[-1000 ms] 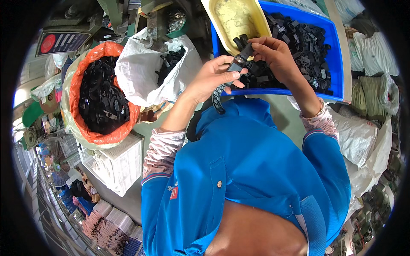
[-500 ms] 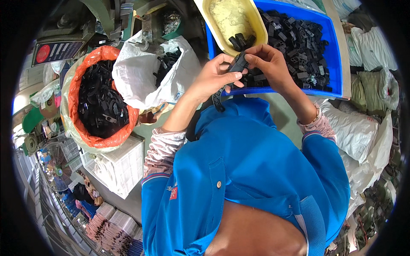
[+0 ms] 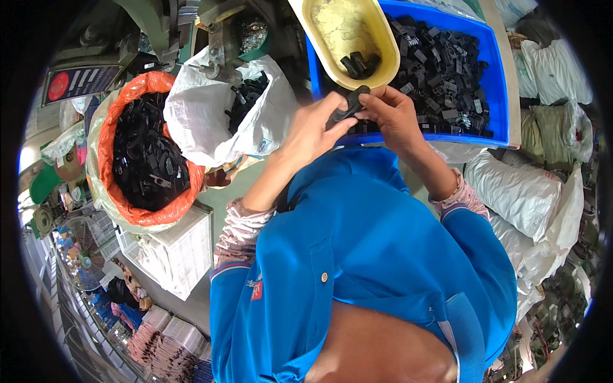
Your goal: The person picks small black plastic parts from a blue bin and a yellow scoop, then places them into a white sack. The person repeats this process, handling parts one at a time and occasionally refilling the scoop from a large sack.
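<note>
Pinching a small, dark, oblong plastic part (image 3: 348,107) between them, left hand (image 3: 313,131) and right hand (image 3: 394,115) meet over the near rim of a blue bin (image 3: 495,76) of similar black pieces; yellow scoop (image 3: 338,32), orange-lined sack (image 3: 128,210) and white bags crowd the workshop

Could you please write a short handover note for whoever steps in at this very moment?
Left hand and right hand: both grip one small black plastic part between their fingers, held just in front of the blue bin.
Blue bin: heaped with loose black parts of the same look.
Yellow scoop: lies on the bin's left end with only a few black parts in it.
White bag and orange-lined bag, to the left: both hold black parts.
Done: a few pieces in the scoop, it seems.
Left: the piece in hand, and the heap in the bin.
</note>
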Tool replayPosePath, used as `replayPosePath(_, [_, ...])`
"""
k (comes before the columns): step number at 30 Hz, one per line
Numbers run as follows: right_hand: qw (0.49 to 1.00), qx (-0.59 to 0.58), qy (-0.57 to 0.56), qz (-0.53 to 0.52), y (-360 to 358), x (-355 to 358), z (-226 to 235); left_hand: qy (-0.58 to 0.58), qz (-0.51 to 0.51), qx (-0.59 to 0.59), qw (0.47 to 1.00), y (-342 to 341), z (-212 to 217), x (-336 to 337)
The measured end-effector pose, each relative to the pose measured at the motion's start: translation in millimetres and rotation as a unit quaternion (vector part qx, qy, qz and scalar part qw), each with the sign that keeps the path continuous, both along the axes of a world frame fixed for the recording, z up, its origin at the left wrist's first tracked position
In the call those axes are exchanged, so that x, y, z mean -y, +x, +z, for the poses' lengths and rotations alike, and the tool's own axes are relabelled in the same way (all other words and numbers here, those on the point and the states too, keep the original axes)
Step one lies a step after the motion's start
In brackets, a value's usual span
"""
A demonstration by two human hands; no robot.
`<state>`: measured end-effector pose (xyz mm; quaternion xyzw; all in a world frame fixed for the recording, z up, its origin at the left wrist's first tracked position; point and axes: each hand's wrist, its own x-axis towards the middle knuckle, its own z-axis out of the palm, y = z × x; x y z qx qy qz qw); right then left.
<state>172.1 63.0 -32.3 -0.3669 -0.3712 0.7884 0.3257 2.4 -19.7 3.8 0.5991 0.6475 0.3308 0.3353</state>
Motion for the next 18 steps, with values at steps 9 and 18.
replayPosePath(9, [0.583, 0.476, 0.646, 0.126, -38, -74, 22, 0.016, 0.124, 0.032, 0.992, -39, -20, 21])
replayPosePath(18, [0.512, 0.475, 0.71, 0.087, -60, -96, -17, 0.169, 0.206, 0.005, 0.964, -83, -30, 41])
